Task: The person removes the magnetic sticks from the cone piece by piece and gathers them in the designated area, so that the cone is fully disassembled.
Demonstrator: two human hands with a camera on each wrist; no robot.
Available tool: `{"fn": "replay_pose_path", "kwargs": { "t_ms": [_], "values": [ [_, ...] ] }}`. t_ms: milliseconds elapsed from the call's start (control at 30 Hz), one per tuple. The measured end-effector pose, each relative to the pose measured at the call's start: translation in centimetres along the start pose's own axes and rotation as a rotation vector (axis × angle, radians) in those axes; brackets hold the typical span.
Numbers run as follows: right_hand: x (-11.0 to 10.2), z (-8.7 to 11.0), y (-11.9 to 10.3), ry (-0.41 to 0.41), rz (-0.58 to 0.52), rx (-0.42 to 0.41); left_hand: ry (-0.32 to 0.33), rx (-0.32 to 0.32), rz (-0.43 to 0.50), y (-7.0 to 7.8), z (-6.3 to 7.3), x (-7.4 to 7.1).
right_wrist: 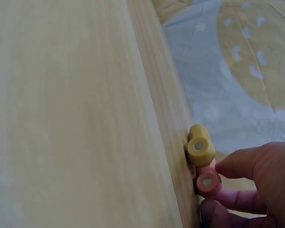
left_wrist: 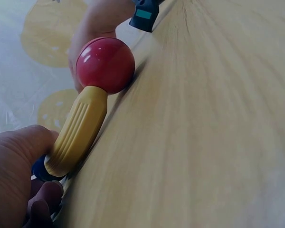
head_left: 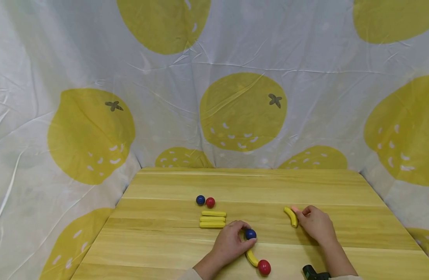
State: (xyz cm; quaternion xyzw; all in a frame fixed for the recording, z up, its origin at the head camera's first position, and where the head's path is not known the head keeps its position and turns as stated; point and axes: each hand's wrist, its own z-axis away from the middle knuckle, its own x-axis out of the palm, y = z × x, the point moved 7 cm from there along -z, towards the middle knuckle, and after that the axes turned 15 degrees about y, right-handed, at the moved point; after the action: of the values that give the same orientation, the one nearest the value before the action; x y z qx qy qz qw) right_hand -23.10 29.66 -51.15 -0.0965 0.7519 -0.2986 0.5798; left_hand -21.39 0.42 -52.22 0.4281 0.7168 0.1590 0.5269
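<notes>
My left hand (head_left: 228, 243) grips a blue ball (head_left: 250, 234) between thumb and fingers, low on the table. From that ball a curved yellow magnetic stick (head_left: 251, 258) runs to a red ball (head_left: 264, 267); the left wrist view shows the red ball (left_wrist: 106, 65) touching the stick's end. Farther right, my right hand (head_left: 317, 225) pinches an orange-pink stick (right_wrist: 208, 184), mostly hidden by the fingers in the head view. Right against it lies another curved yellow stick (head_left: 290, 217). In the right wrist view, both sticks show round metal ends.
Several straight yellow sticks (head_left: 212, 219) lie side by side beyond the left hand. Behind them sit a second blue ball (head_left: 200, 200) and a second red ball (head_left: 210, 202). A dark device (head_left: 310, 273) is by the right wrist. Lemon-print cloth (head_left: 165, 116) hangs around the wooden table (head_left: 158, 252).
</notes>
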Motion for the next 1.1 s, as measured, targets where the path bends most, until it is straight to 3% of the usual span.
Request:
{"fn": "replay_pose_path", "kwargs": {
  "t_ms": [433, 767, 1100],
  "values": [
    [0.4, 0.0, -0.1, -0.037, -0.029, 0.016, -0.013, -0.003, 0.005, 0.0, 0.1, -0.1],
    [0.0, -0.1, -0.2, -0.040, -0.019, 0.004, -0.121, 0.005, 0.054, 0.1, 0.1, 0.3],
    [-1.5, 0.3, -2.3, -0.004, -0.047, -0.051, -0.047, -0.039, 0.046, -0.2, 0.0, 0.1]
  ]
}}
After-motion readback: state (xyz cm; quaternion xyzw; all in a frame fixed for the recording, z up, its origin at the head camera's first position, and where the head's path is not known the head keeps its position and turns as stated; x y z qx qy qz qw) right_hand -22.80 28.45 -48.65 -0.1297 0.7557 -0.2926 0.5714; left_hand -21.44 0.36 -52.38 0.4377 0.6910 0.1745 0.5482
